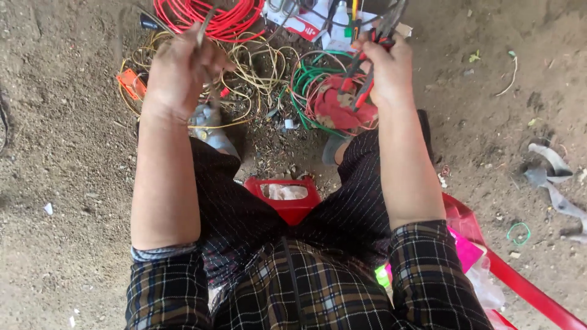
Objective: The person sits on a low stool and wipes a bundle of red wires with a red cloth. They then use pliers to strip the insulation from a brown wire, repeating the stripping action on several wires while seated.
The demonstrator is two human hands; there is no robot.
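Note:
My left hand (180,73) is closed around a thin grey cable end (203,30) that sticks up out of the fist. My right hand (388,67) grips a pair of pliers with red handles (367,73), jaws pointing up and away from me. Both hands are raised over coils of wire lying on the dirt: a red coil (208,15) at the top, a yellow coil (257,73) in the middle, and a green coil (309,82) with a red bundle (333,107) inside it. I sit with my knees apart in dark checked trousers.
A red plastic stool (287,205) shows between my legs, its rim running to the lower right (526,287). An orange part (131,82) lies at left. White packets and tools (324,24) sit at the top. Grey tape scraps (553,177) lie on the right.

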